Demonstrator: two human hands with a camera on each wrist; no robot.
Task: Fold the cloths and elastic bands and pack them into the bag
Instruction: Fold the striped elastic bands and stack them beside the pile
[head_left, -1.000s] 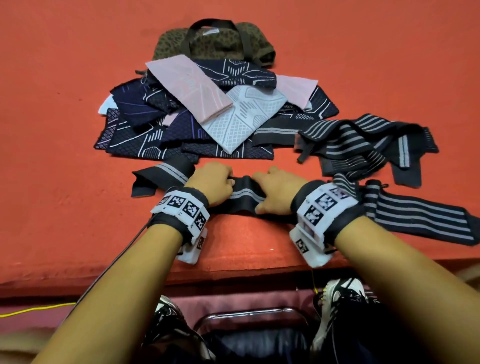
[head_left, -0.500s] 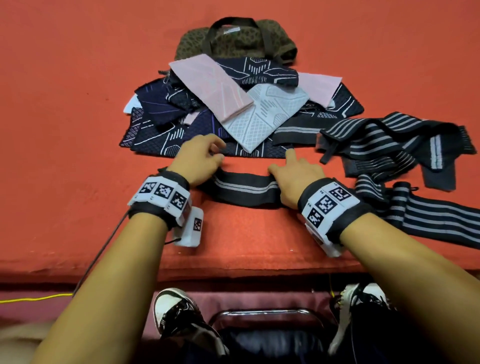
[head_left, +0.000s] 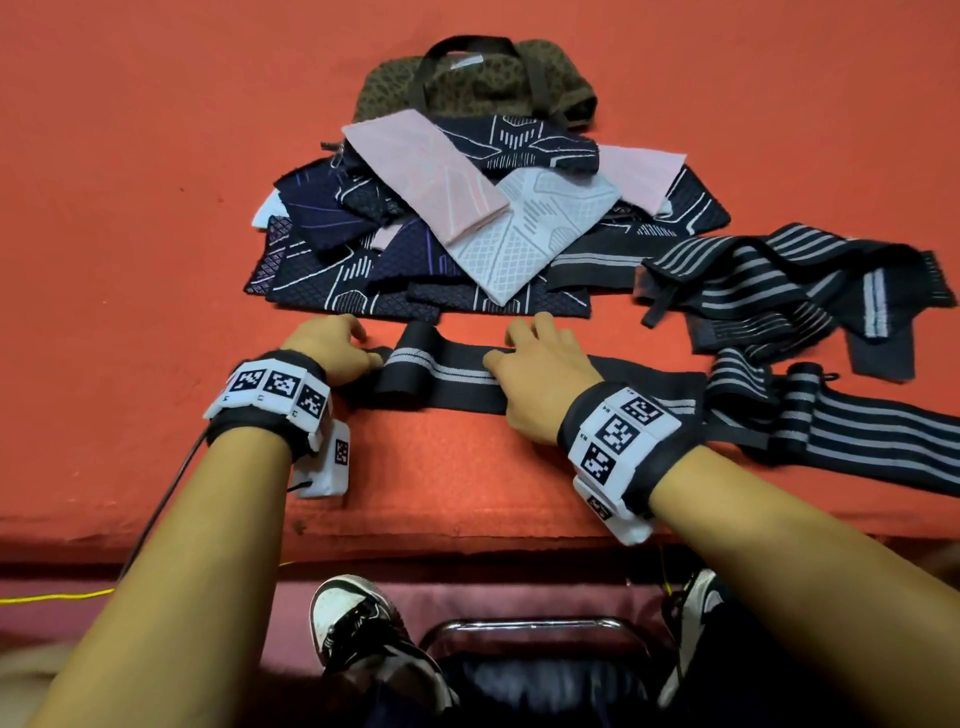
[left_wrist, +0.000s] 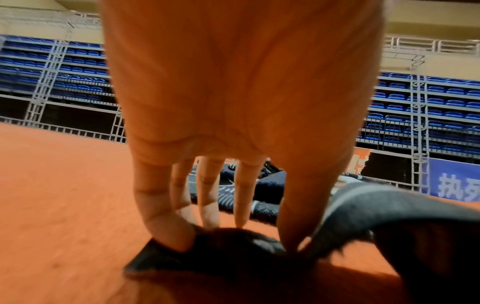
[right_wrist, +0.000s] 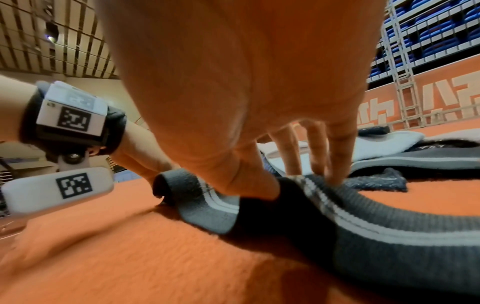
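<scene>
A black elastic band with a grey centre stripe lies across the orange carpeted table, in front of a pile of cloths. Its left part is doubled over, and the loose end curls upward. My left hand presses the band's left fold with straight fingers and thumb. My right hand is spread on the band, thumb on the near side and fingers on the far edge. The olive patterned bag sits behind the pile.
A tangle of black striped bands lies at the right, with another striped band stretched out near the table's front edge. Below that edge are my shoes and a chair frame.
Both hands were fists gripping the band's middle close together. They have moved apart and uncurled, and the band's left end now lies folded over. The band sits farther from the front edge.
</scene>
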